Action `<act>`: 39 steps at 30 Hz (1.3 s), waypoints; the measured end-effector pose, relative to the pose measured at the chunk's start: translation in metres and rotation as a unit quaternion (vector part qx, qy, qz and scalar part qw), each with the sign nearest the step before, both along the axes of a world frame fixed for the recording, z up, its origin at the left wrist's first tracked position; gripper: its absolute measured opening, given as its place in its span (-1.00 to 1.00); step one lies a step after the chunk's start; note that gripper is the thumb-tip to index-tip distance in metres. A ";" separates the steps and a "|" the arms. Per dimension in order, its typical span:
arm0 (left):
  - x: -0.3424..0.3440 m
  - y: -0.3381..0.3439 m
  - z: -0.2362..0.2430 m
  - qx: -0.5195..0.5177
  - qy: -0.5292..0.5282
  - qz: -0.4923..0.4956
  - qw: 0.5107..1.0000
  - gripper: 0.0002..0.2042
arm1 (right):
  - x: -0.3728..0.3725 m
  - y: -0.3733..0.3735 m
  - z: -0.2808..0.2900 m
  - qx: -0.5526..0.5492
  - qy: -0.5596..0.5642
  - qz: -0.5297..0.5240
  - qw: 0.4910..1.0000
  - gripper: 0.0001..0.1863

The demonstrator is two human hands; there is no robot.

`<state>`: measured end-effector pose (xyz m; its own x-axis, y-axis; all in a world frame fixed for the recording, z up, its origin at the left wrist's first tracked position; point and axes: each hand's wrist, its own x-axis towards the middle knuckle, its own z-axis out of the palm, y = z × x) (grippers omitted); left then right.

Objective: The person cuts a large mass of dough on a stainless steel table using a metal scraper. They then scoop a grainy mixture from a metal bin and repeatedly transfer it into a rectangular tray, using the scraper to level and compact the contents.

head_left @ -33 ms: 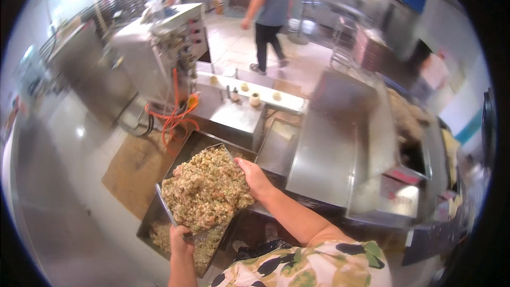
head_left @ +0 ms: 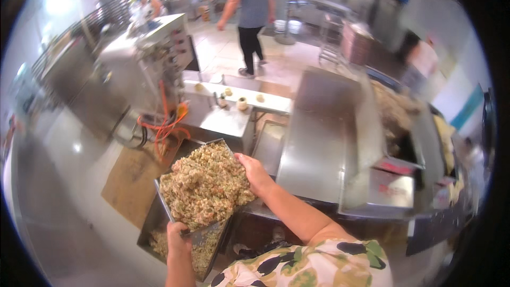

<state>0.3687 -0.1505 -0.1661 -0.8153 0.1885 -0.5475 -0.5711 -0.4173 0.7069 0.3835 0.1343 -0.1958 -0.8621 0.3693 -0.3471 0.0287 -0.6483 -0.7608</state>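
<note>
My left hand [head_left: 176, 238] is closed on the near left edge of a metal tray [head_left: 166, 197] heaped with a pale, chopped mixture [head_left: 204, 180] flecked green and red. The tray's right edge is in the grip of my right hand [head_left: 255, 175]. Under it is a larger, deep metal pan [head_left: 150, 223] holding more loose, pale mixture [head_left: 204, 255]; whether the two touch is unclear.
Ahead stand a steel machine [head_left: 122, 69] with orange hoses [head_left: 162, 133] and a bench [head_left: 223, 122] with small round parts. Steel chutes [head_left: 313, 138] fill the right. A person [head_left: 249, 16] walks beyond; another [head_left: 419, 61] is at right. Cardboard [head_left: 127, 180] lies left.
The view has shifted slightly. The heaped tray is a little higher in the picture, still between my hands. The walking person appears further left, and the person at the right shows more.
</note>
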 end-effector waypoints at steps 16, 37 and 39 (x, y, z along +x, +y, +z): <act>0.121 0.525 0.195 0.090 0.255 -0.463 0.844 -0.86 | 0.350 0.384 0.189 0.168 -0.006 -0.356 0.919 -0.34; 0.229 0.735 0.306 -0.291 0.580 -0.598 0.471 -0.54 | 0.430 0.482 0.112 0.580 -0.232 -0.357 0.694 -0.36; 0.222 0.727 0.319 -0.263 0.573 -0.591 0.504 -0.47 | 0.429 0.484 0.110 0.577 -0.229 -0.357 0.698 -0.36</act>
